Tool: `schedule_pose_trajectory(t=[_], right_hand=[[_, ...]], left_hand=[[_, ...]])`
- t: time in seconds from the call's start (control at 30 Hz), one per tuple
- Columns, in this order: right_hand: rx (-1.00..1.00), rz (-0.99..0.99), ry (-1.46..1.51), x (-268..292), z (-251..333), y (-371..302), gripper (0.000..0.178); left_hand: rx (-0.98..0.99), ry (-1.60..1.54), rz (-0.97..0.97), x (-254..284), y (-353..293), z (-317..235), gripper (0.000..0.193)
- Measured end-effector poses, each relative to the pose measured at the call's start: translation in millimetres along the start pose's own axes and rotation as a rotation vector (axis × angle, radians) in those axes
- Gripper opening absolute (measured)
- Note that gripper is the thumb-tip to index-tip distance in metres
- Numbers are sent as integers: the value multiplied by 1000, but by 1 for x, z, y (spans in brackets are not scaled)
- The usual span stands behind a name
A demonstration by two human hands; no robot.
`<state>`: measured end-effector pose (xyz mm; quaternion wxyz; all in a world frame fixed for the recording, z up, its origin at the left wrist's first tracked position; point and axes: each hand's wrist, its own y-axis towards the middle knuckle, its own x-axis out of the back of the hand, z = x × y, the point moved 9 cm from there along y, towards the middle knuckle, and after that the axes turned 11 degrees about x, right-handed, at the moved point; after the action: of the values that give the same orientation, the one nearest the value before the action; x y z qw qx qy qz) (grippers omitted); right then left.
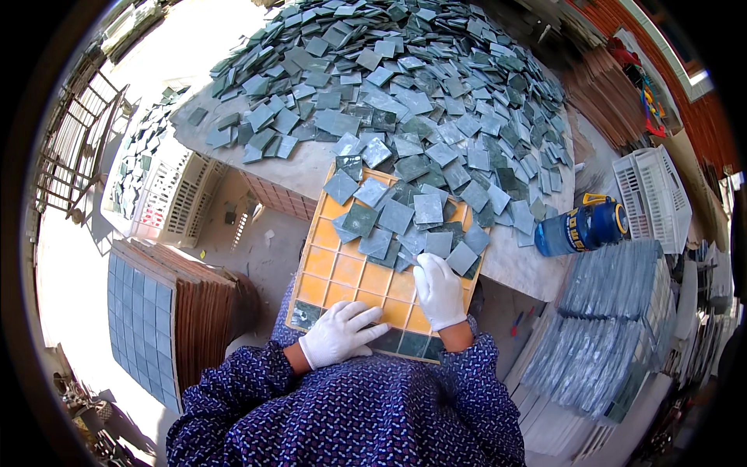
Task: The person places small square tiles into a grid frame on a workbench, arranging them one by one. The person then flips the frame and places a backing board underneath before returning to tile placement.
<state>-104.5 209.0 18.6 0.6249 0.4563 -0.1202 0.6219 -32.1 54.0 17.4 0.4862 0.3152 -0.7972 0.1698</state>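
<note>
A yellow tray (pixel 346 270) with a raised grid of square cells lies in front of me, its far part covered by loose grey-green stone tiles (pixel 360 220). Along its near edge, dark green tiles (pixel 414 344) sit in the cells. My left hand (pixel 340 335), in a white glove, rests on this near row with fingers stretched out and holds nothing. My right hand (pixel 440 292), also gloved in white, is closed, its fingertips pinching the edge of a tile (pixel 408 258) at the near side of the loose ones. The fingers partly hide that tile.
A large heap of tiles (pixel 389 70) covers the pale table (pixel 513 261) beyond the tray. A blue bottle (pixel 556 235) lies at its right. Stacked tile sheets (pixel 140 311) stand left, plastic-wrapped stacks (pixel 599 311) right. White crates (pixel 175 194) flank the table.
</note>
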Motion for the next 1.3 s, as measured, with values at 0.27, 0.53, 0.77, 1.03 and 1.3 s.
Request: schedule_pose_trajectory(t=[0.27,0.53,0.77,1.03,1.3], right_hand=[[-661,40,620,-3,-31,-54,27],[-373,269,340,-14,-5,-55,21],[-153,388,4,-21,25,-53,35],[-140,459,-56,-30,32,-64,48],[-109,351,-64,-20,28,-41,47]], left_hand=[[-94,110,68,-23,-4,9,45],[182,112,-293,51,65,56,58],[178,150,-160,55,100,79,60],[188,59,-172,54,103,85,58],[261,-636,-232,57,60,85,63]])
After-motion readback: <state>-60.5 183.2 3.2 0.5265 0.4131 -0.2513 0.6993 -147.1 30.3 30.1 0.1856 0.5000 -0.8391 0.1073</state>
